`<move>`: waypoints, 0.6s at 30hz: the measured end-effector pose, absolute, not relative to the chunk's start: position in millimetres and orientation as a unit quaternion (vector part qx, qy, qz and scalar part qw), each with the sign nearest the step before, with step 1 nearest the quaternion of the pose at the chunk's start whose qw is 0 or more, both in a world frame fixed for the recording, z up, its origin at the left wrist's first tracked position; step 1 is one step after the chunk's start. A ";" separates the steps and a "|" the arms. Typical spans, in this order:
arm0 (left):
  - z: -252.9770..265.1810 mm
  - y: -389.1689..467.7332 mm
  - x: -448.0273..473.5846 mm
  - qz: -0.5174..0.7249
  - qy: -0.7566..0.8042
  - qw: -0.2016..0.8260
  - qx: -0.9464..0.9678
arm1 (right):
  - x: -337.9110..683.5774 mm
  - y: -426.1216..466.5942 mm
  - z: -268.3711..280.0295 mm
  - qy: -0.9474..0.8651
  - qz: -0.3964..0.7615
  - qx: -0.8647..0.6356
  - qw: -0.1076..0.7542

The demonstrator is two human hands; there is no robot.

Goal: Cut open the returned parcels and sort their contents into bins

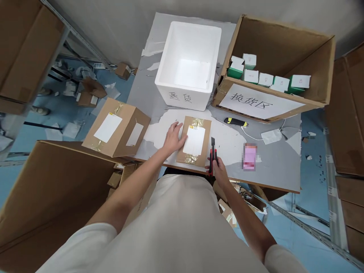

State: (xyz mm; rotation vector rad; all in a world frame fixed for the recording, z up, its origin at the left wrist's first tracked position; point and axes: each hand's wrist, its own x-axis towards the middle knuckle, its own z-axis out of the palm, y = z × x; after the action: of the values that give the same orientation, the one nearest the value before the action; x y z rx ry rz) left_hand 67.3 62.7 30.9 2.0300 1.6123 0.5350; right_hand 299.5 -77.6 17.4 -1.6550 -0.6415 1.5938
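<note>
A taped cardboard box (179,149) with a white label lies on the table in front of me. My left hand (173,138) rests at its left edge, thumb reaching onto the box and fingers apart. On the other side, my right hand (218,168) grips a red and black utility knife (211,161), its dark blade out and pointing away from me. The blade is beside the box's right edge, apart from it. Left of my left hand stands another taped cardboard box (127,117) with white labels, near the table's front left edge.
A white foam box (184,94) stands at the back. Beside it a large open carton (313,94) holds several green and white small boxes (251,76). A yellow and black cutter (235,121) and a blurred pink item (249,156) lie to the right. Another big carton (57,182) is lower left.
</note>
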 end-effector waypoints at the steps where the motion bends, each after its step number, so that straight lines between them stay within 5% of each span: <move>1: 28.9 80.8 68.9 0.190 0.570 0.258 0.756 | 295.6 -87.9 16.6 -0.220 0.634 -0.647 0.363; 8: 19.7 136.1 63.5 0.162 0.535 0.357 0.749 | 268.4 -101.4 20.0 -0.105 0.633 -0.629 0.439; 14: 22.7 68.0 0.3 0.198 0.724 0.263 0.606 | 269.2 -36.6 17.9 -0.188 0.541 -0.634 0.519; 18: 15.0 15.1 -29.5 0.173 0.745 0.303 0.569 | 265.4 6.4 15.6 -0.272 0.507 -0.648 0.500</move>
State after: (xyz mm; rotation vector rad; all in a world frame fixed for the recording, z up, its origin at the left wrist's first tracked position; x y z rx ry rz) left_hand -29.5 15.1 15.0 1.5090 1.9746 0.4574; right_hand 265.4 6.4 15.6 -1.5675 -0.6570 1.2253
